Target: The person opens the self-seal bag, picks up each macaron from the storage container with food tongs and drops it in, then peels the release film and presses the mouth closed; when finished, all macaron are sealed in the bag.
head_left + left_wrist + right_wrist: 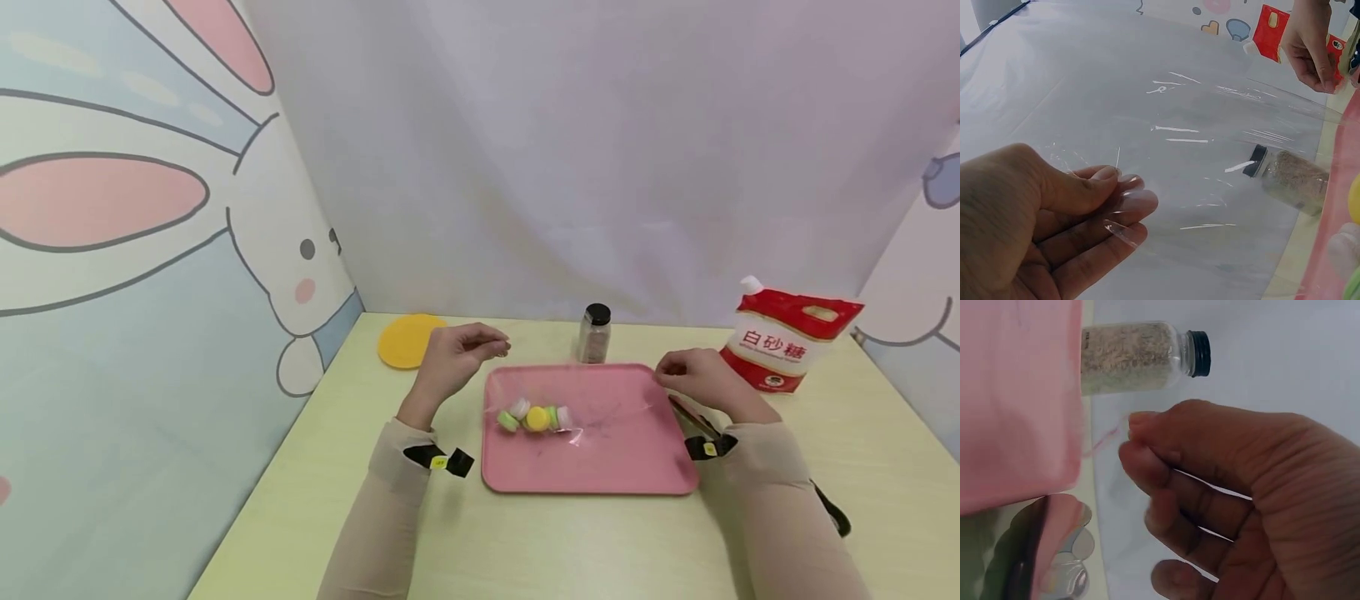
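Observation:
A clear plastic film (1191,181) stretches between the two hands, above a pink tray (592,477). My left hand (457,360) pinches one edge of it between thumb and fingers, over the tray's far left corner. At the far right corner, my right hand (699,382) pinches the other end between thumb and index finger; only a faint strip of film (1105,441) shows there. Under the film, several small round pieces, green, white and yellow (537,419), lie together on the tray's left half. Their exact kind is unclear.
Behind the tray stands a glass jar (593,343) with a black lid and brownish grains. A red and white sugar bag (772,342) stands back right, a yellow disc (405,342) lies back left. A dark, scallop-edged object (1022,550) lies beside the tray, partly hidden.

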### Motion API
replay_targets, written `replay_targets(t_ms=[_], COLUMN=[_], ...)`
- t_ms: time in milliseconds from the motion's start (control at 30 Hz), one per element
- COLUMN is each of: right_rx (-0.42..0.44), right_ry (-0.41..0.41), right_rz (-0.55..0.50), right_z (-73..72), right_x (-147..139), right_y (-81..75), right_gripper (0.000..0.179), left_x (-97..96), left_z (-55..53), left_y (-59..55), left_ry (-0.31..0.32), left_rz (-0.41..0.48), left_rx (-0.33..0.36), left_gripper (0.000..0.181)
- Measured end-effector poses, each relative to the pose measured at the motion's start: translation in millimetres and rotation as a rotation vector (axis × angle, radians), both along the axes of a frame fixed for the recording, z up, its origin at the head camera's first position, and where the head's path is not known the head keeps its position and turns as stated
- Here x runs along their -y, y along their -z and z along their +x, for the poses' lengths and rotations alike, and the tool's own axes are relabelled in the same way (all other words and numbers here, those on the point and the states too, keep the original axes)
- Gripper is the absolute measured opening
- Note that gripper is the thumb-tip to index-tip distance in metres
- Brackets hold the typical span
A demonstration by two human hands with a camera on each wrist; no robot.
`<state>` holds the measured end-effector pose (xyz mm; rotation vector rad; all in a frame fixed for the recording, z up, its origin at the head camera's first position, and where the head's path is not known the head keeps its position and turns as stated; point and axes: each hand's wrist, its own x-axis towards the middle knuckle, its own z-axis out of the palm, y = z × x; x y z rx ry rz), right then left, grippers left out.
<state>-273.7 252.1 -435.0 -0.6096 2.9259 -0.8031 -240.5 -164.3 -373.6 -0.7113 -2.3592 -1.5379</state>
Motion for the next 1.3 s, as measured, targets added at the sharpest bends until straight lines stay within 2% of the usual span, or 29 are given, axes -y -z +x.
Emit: replay_targets(t_ms=[100,233,367,433,500,633,733,867,1067,1200,1300], right_rx=[-0.057,-0.139,-0.138,-0.088,-0.016,0.139,0.226,0.285,0.18,0.148,0.122], right_ry=[0.036,0.059,0.019,-0.026,-0.105,-0.261,-0.328,-0.329,-0.359,-0.329,-0.278], right_rz=[0.006,-0.018,-0.12,-0.224,-0.365,-0.628,-0.726,-0.734,-0.7,-0.711,-0.662], right_z=[0.1,3.6,7.7,11.2,13.4,11.7,5.2,1.0,-1.4,2.8,7.8], right_x=[-4.7,-9.2,6.8,25.0,46.9,85.5,100.6,106.9,107.3,107.4,110.3], right_y=[2.2,-3.5,-13.9,-20.2,-24.9,-25.5,-19.9,-11.3,-12.9,-20.7,-25.0], right_gripper=[0.008,0.015,0.026,0.034,0.043,0.059,0.062,0.048,0.027,0.029,0.039], left_x=[-0.2,-0.1,0.7,1.2,1.9,2.9,2.8,2.2,4.0,5.6,6.7], left_z=[0.5,0.6,0.3,0.2,-0.1,-0.9,-0.7,0.8,-1.8,-2.2,-1.4], left_y=[0.2,0.1,-0.7,-1.5,-1.6,-1.1,-0.1,0.3,-1.4,-2.1,-1.3], left_ry=[-0.004,-0.006,-0.009,-0.009,-0.008,0.0,0.009,0.027,0.036,0.038,0.039], left_rz=[-0.008,-0.013,-0.022,-0.026,-0.028,-0.021,-0.009,-0.002,0.007,0.011,0.016], left_rx=[-0.011,-0.012,-0.014,-0.014,-0.012,0.003,0.015,0.041,0.057,0.078,0.099], left_gripper=[0.008,0.008,0.007,0.007,0.008,0.008,0.008,0.01,0.01,0.009,0.01])
